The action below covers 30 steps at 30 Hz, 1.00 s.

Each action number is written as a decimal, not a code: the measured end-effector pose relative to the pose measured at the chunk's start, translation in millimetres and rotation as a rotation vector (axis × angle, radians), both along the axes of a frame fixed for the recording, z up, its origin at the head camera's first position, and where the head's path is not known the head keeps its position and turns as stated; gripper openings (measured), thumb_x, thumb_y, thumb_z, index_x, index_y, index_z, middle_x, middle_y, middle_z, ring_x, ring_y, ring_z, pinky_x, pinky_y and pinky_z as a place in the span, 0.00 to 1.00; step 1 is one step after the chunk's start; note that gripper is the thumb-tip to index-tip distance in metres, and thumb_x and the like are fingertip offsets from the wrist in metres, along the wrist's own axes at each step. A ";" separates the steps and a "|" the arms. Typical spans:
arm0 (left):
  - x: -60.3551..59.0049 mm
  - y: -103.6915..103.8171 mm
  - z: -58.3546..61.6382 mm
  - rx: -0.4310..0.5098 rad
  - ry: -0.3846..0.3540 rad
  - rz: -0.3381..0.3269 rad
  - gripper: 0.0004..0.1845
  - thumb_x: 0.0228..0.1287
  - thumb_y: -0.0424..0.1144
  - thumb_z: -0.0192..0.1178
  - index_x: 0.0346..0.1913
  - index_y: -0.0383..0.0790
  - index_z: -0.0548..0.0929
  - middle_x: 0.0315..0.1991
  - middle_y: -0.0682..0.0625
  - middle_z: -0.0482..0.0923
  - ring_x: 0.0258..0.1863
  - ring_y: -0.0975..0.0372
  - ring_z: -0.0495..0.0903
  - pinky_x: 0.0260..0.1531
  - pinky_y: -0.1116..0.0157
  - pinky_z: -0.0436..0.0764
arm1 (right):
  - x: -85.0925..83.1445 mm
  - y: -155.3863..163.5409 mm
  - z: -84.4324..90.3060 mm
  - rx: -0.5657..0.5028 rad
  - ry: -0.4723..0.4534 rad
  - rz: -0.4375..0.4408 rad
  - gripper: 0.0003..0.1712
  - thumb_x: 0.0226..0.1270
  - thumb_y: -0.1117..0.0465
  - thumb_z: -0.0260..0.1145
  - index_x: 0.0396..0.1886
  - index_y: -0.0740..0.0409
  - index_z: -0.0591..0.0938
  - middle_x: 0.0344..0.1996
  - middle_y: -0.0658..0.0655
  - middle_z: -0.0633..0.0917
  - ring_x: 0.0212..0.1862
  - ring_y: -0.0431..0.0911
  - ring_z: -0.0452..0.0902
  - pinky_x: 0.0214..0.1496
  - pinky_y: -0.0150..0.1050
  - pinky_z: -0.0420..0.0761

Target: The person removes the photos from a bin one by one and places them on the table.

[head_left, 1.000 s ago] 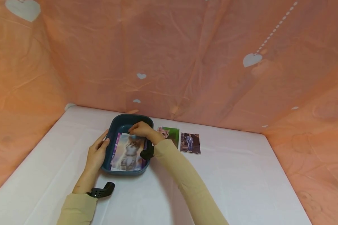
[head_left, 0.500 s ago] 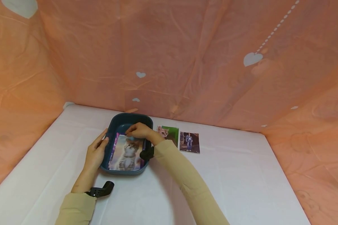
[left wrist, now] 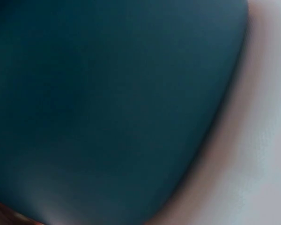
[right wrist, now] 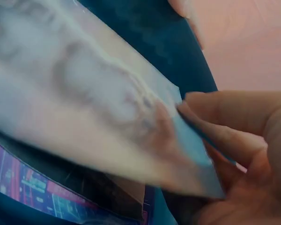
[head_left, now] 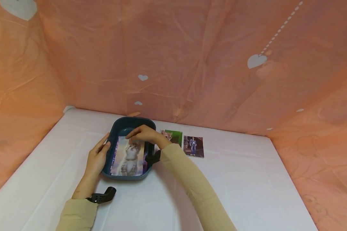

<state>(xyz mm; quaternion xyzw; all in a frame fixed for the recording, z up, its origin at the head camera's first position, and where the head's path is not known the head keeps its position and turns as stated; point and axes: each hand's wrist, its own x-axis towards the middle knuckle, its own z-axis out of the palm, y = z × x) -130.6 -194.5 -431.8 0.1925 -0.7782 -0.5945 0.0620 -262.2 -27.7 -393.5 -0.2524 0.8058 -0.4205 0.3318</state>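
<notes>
Over a purple card (right wrist: 37,187) with markings too blurred to read, the right hand (head_left: 144,133) pinched the kitten picture (head_left: 128,160) between its fingers in the blue tray (head_left: 120,123) on the worktop (head_left: 234,179), the left hand (head_left: 96,158) straight-fingered against the tray's side.

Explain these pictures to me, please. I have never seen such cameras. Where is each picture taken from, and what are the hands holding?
There is no machine working here, only a person's bare hands. The wide picture comes from a camera on the head; the two close ones come from cameras on the wrists. On the white surface rests a dark blue tray, and to its right lie a cat photo and a photo of a standing person. The left hand holds the tray's side; its wrist camera sees mostly blurred blue. The right hand pinches the edge of a kitten picture inside the tray, as its wrist camera shows closely.
</notes>
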 end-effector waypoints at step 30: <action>-0.7 -0.4 -0.4 -0.010 -0.009 -0.007 0.25 0.75 0.50 0.43 0.73 0.55 0.62 0.63 0.36 0.71 0.53 0.61 0.69 0.47 0.74 0.67 | 0.5 43.6 1.9 -0.356 -0.151 -0.201 0.19 0.66 0.65 0.63 0.56 0.53 0.82 0.59 0.47 0.78 0.55 0.41 0.76 0.56 0.37 0.77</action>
